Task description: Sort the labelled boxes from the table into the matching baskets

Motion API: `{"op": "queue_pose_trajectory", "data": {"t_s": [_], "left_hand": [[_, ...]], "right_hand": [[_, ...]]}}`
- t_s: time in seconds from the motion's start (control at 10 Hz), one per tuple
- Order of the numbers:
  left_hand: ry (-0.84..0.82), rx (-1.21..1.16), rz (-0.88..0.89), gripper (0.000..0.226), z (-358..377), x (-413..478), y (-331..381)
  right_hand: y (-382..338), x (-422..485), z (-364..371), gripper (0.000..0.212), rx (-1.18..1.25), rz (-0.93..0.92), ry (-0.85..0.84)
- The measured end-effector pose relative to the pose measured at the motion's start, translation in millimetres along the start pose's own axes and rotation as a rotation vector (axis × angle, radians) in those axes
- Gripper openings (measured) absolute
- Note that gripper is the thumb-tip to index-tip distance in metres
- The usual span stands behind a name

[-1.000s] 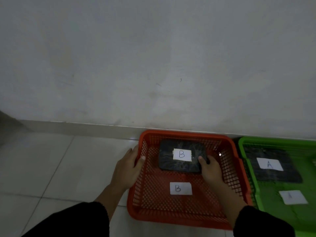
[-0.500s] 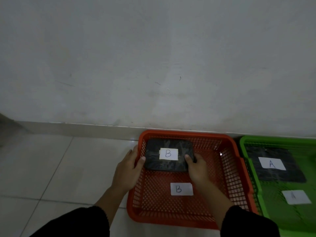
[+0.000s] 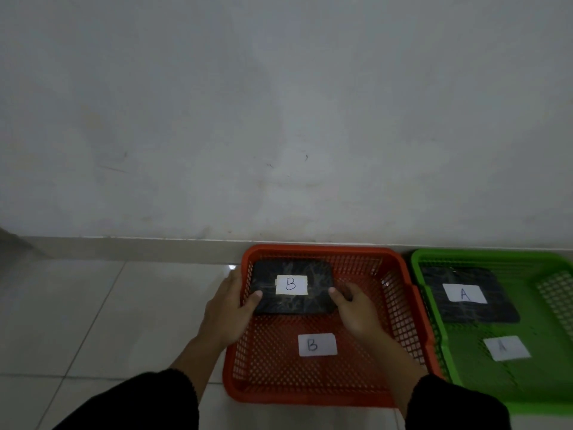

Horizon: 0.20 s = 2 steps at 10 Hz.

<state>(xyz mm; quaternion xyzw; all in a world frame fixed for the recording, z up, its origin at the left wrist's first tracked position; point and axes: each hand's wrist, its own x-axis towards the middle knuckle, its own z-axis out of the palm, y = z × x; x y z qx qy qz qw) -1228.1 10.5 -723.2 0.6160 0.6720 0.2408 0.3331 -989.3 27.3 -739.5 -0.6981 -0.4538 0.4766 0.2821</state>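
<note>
A black box with a white B label [image 3: 291,302] lies in the far left corner of the orange basket [image 3: 400,274]. A white B card [image 3: 317,345] is fixed to the basket floor. My left hand [image 3: 228,308] wraps over the basket's left wall, thumb on the box's left edge. My right hand [image 3: 353,308] is inside the basket, fingers on the box's right edge. To the right, a black box labelled A [image 3: 465,296] rests in the green basket [image 3: 434,256], which has its own A card [image 3: 507,348].
Both baskets stand on a pale tiled floor [image 3: 93,305] against a grey wall with a low skirting [image 3: 124,248]. My dark sleeves fill the bottom of the view.
The B box has slid left across the orange basket into its far left corner, carried by my right hand. My left hand stayed on the basket's left wall.
</note>
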Motion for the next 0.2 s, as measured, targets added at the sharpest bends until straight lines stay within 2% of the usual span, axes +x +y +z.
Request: {"op": "queue_pose_trajectory", "data": {"t_s": [0.2], "left_hand": [[-0.101,0.107,-0.142,0.059,-34,-18,61]], "right_hand": [[-54,-55,-55,0.041,-0.169,0.015,0.013]]}}
